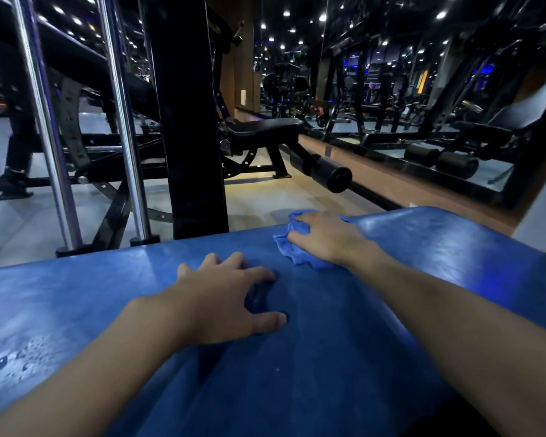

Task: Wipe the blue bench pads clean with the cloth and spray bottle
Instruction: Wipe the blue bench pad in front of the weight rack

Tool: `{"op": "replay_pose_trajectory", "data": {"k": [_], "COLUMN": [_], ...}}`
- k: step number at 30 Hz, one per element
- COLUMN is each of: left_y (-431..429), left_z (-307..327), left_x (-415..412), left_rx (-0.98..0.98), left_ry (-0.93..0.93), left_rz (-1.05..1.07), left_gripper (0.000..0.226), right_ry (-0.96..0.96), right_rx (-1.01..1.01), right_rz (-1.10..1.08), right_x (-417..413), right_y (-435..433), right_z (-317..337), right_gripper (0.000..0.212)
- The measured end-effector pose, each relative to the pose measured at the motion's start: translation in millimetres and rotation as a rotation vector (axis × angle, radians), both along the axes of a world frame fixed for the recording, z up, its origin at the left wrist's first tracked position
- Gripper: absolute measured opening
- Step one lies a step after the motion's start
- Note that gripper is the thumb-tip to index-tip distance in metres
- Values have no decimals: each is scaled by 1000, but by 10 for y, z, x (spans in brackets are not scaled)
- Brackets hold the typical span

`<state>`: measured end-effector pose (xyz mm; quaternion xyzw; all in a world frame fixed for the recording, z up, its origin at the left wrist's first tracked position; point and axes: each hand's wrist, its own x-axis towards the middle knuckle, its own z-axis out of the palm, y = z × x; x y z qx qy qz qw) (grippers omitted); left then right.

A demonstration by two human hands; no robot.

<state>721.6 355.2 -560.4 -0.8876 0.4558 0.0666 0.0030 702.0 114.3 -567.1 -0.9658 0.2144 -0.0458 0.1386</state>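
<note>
Blue padded worktop [328, 357] fills the lower view. Left hand [221, 298] rests mid-pad, fingers [259, 274] spread, tips touching the surface. Right hand [325, 238] grips a bunched blue cloth [292, 252] near the far edge, pressing it down. Wet droplets [16, 357] at lower left. Behind: black upright [186, 121], chrome bars [120, 121], black bench [265, 126].

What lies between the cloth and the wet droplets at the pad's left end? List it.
Only the left hand, resting on the blue bench pad between the cloth under the right hand and the droplets. Nothing else visible.
</note>
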Motion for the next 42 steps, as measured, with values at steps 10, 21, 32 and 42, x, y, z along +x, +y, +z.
{"op": "replay_pose_trajectory", "data": {"k": [10,21,32,42], "left_y": [57,82,155,115], "left_z": [-3,127,16,30], "left_x": [-142,-424,-187,-176], "left_rx": [-45,-141,61,153], "left_ry": [21,67,136,70], "left_rz": [27,68,136,85], "left_gripper": [68,59,105,95], "right_ry": [4,57,-115,-5], "right_rx": [-65,-190,-237,-324], "right_rz": [58,-7,-18,167], "right_x": [-718,-2096,-1438,-114], "right_y": [94,530,366,40], "right_z": [-4,-12,-170,-53], "right_gripper": [21,62,40,35]}}
